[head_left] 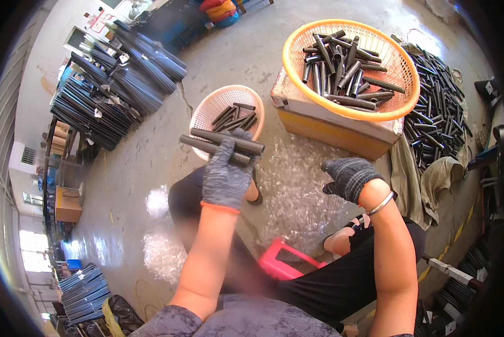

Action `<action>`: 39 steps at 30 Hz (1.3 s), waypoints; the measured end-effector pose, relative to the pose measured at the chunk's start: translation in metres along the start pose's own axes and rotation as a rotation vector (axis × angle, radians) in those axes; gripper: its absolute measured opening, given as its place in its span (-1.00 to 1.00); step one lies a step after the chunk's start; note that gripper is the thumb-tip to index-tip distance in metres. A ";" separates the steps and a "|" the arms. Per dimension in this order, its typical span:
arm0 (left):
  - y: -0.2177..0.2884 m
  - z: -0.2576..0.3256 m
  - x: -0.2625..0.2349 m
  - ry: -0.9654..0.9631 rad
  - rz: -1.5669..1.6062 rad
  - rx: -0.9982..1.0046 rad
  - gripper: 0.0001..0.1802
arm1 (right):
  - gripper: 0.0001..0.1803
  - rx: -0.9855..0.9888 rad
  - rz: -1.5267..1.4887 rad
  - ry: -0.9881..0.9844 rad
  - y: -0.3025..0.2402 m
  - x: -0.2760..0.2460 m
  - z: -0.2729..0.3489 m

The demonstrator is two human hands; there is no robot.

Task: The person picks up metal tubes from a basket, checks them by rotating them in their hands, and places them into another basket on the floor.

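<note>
My left hand (225, 178), in a grey knitted glove with an orange cuff, is closed around black tubes (200, 145). At least two of them lie side by side, their ends sticking out past my fingers. Just beyond that hand stands a small pale pink basket (200, 110) with several short black tubes (242, 117) inside. My right hand (350, 178), gloved the same way, hovers over the floor to the right. Its fingers are bent, the thumb stands apart from them, and I see nothing held there.
A large orange-rimmed basket (414, 84) full of black tubes rests on a cardboard box (330, 130). More tubes (438, 112) are heaped on cloth at right. Clear plastic scraps (297, 191) litter the floor. A pink stool (274, 261) sits between my legs. Long rod bundles (97, 106) stand at left.
</note>
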State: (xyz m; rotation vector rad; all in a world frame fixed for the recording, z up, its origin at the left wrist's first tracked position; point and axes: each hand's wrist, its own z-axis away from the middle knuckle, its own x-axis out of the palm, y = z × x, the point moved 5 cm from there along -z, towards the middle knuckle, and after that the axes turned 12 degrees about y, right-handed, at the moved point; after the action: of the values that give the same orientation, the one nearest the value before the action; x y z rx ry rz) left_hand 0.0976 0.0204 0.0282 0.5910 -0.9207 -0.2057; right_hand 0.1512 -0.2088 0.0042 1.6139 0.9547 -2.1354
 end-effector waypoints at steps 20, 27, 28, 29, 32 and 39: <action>-0.050 -0.101 -0.092 0.243 -0.037 -0.080 -0.84 | -0.56 -0.024 0.043 0.103 0.004 -0.009 0.004; -0.116 -0.055 -0.118 0.240 -0.147 -0.426 -0.84 | -0.48 -0.074 -0.126 0.264 0.001 -0.012 0.001; -0.120 -0.050 -0.122 0.245 -0.168 -0.439 -0.85 | -0.46 -0.093 -0.170 0.340 -0.001 -0.016 0.001; -0.122 -0.048 -0.125 0.249 -0.189 -0.452 -0.85 | -0.46 -0.102 -0.295 0.351 -0.003 -0.019 0.000; -0.107 -0.044 -0.105 0.057 -0.225 -0.318 -0.77 | -0.43 -0.068 -0.889 0.273 -0.011 -0.031 -0.001; -0.064 -0.012 -0.012 -0.446 -0.573 0.195 -0.24 | -0.27 -0.049 -1.943 -0.142 -0.027 -0.034 -0.006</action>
State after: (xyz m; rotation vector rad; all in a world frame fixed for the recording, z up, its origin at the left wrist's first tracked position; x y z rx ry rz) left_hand 0.1050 -0.0228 -0.0221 1.0099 -1.1908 -0.7936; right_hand 0.1503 -0.1897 0.0437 -0.0319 3.1647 -2.7350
